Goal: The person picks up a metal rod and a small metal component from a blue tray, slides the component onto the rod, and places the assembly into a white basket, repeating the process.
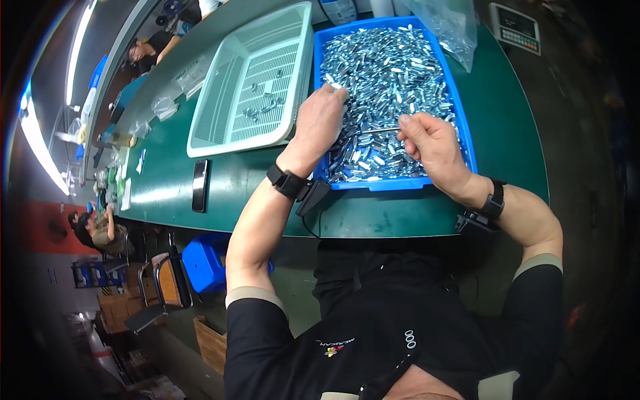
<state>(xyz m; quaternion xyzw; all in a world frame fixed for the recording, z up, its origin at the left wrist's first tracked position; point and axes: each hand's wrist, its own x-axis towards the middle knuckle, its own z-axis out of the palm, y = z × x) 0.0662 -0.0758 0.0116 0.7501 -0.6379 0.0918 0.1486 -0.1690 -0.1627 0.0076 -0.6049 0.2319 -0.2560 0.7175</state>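
A blue tray [467, 127] full of small shiny metal parts [393, 60] stands on the green table in front of me. My left hand [319, 119] rests over the tray's left edge, fingers curled on a small metal part at its fingertips. My right hand [432, 143] hovers over the tray's near right, pinching a thin metal rod [381, 130] that points left toward my left hand. Both wrists wear black bands.
A pale green perforated basket [220, 127] with a few metal parts lies left of the blue tray. A black phone [199, 185] lies on the green table [507, 133]. A scale [515, 27] and a clear plastic bag [450, 23] sit at the far right. Other people work along the table's left.
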